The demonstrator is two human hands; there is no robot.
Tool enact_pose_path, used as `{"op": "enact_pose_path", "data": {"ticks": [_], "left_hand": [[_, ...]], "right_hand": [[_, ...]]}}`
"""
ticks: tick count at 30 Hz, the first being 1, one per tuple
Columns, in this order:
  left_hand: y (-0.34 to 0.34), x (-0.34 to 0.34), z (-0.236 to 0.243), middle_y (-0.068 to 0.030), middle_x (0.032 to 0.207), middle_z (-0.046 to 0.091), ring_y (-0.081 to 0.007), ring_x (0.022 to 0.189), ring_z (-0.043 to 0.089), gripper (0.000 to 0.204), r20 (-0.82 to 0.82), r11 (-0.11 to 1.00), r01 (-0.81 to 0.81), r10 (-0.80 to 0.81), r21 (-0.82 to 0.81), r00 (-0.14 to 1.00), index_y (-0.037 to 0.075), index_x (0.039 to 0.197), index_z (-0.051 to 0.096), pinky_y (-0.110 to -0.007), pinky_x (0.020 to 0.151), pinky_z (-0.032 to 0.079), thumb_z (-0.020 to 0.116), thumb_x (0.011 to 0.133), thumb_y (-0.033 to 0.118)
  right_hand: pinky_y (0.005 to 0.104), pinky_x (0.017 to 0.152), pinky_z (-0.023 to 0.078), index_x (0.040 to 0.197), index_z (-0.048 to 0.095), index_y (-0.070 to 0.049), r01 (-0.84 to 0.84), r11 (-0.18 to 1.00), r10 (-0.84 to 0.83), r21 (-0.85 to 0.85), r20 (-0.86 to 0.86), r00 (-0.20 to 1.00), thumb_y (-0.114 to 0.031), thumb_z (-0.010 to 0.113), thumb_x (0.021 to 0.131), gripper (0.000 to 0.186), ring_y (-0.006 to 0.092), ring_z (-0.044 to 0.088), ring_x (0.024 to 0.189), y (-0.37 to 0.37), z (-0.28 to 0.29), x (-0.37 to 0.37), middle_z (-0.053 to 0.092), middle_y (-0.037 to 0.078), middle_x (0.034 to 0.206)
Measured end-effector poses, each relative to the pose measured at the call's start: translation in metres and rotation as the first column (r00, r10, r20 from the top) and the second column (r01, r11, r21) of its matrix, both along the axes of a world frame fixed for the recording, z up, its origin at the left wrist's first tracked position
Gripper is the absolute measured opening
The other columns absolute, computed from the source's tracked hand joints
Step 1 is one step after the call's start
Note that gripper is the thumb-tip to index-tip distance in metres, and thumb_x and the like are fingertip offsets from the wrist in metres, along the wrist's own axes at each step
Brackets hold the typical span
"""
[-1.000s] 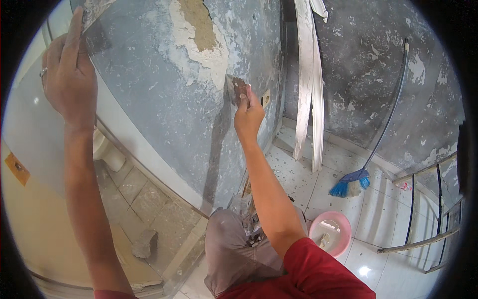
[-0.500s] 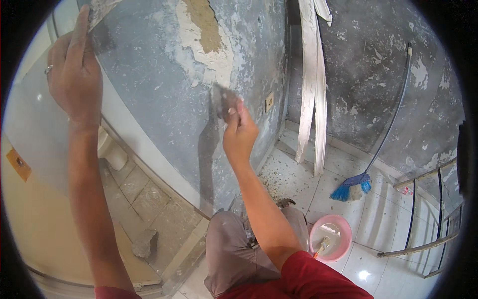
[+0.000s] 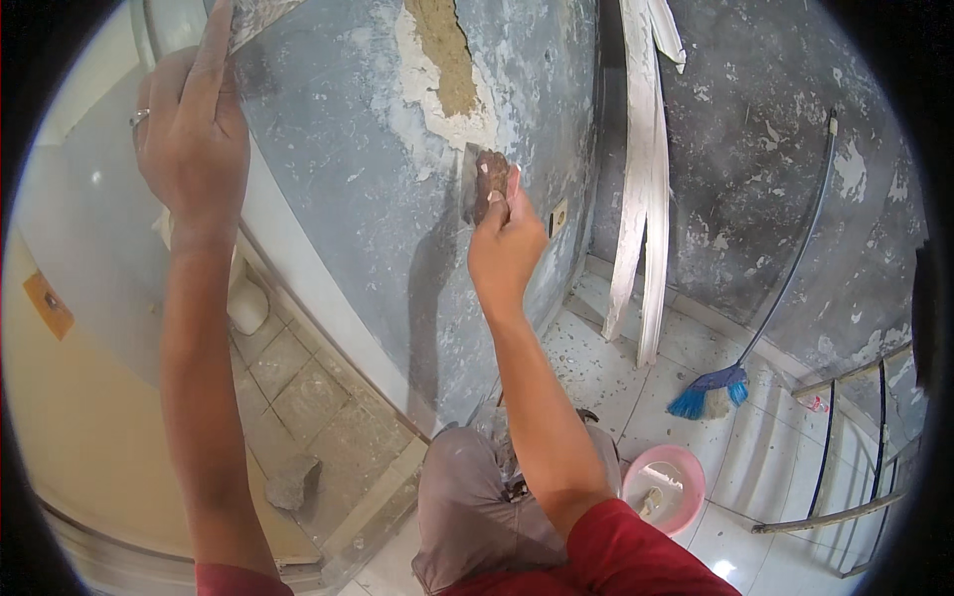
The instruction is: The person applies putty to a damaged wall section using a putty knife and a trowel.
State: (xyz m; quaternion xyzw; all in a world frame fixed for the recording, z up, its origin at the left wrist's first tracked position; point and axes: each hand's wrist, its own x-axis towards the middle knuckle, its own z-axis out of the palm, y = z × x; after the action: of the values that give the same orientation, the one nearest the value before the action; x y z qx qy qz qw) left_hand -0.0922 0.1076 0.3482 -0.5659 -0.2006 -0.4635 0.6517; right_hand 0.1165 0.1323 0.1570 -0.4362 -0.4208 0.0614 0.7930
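Right hand (image 3: pixel 509 240) is lifted higher up the wall (image 3: pixel 338 179) now, and the scraper (image 3: pixel 489 171) is pinched firmly between thumb and fingers. A moment ago the blade was blurred and swung out to the left, just beneath the patch (image 3: pixel 465 127); now it is held sharper and more upright, and its top corner is brought right to the patch's lower end. Whether the wall is actually touched cannot be told. The hand has been carried nearer the level of the socket (image 3: pixel 559 219), which is seen close by on its right. The whole view has been shifted too, everything slid a little rightward.

So the scraper is found just above the right hand, pointed up, with the patch straight above that and its brown core (image 3: pixel 449 60) higher again.

Over to the left hand (image 3: pixel 196 164), well apart: little change is seen in its pose, index finger stretched upward, though its tip is now cut by the top edge. A smeared flat piece (image 3: pixel 262 17) is seen beside that finger; how it is gripped cannot be told.

Below the right hand, to its right, the broom (image 3: pixel 711 389) and the pink bowl (image 3: pixel 694 475) are left standing on the floor (image 3: pixel 666 392).
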Motion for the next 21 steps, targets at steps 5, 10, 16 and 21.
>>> {"op": "enact_pose_path", "data": {"ticks": [5, 10, 16, 21], "left_hand": [[-0.001, 0.003, -0.002, -0.0018, 0.090, 0.066, -0.0153, 0.080, 0.061, 0.049, 0.028, 1.000, -0.016, 0.017, -0.023, 0.999, 0.024, 0.129, 0.063, -0.030, 0.073, 0.050, 0.067, 0.085, 0.002], [0.003, 0.001, -0.001, -0.0021, 0.090, 0.066, -0.0150, 0.080, 0.061, 0.052, 0.031, 1.000, 0.020, -0.021, 0.009, 0.999, 0.024, 0.129, 0.062, -0.030, 0.073, 0.050, 0.068, 0.083, 0.002], [0.003, 0.001, 0.001, -0.0012, 0.089, 0.066, -0.0153, 0.079, 0.061, 0.052, 0.020, 0.999, 0.005, -0.006, 0.036, 1.000, 0.024, 0.130, 0.062, -0.030, 0.073, 0.050, 0.068, 0.083, 0.002], [-0.001, 0.009, -0.003, -0.0010, 0.086, 0.062, -0.0175, 0.078, 0.060, 0.053, 0.060, 0.999, 0.030, -0.032, 0.026, 0.998, 0.022, 0.128, 0.064, -0.031, 0.072, 0.049, 0.068, 0.080, 0.001]], "right_hand": [[0.0381, 0.066, 0.048, 0.119, 0.063, 0.003, 0.101, 0.992, -0.091, -0.081, 0.114, 0.989, -0.002, 0.053, 0.090, 0.031, 0.0369, 0.067, 0.073, -0.003, 0.000, -0.009, 0.066, 0.028, 0.088], [0.0409, 0.064, 0.047, 0.114, 0.064, 0.003, -0.030, 0.992, 0.029, -0.124, -0.012, 1.000, -0.002, 0.054, 0.089, 0.028, 0.0397, 0.064, 0.071, -0.003, 0.008, 0.002, 0.064, 0.027, 0.082], [0.0375, 0.062, 0.046, 0.114, 0.063, 0.003, 0.047, 0.997, -0.055, 0.054, 0.157, 0.986, -0.002, 0.054, 0.089, 0.028, 0.0349, 0.063, 0.065, -0.007, 0.008, -0.018, 0.064, 0.026, 0.080], [0.0380, 0.061, 0.048, 0.113, 0.064, 0.002, -0.056, 0.997, 0.052, 0.053, 0.086, 0.995, 0.000, 0.054, 0.088, 0.027, 0.0359, 0.064, 0.066, -0.016, 0.044, -0.007, 0.064, 0.026, 0.079]]}}
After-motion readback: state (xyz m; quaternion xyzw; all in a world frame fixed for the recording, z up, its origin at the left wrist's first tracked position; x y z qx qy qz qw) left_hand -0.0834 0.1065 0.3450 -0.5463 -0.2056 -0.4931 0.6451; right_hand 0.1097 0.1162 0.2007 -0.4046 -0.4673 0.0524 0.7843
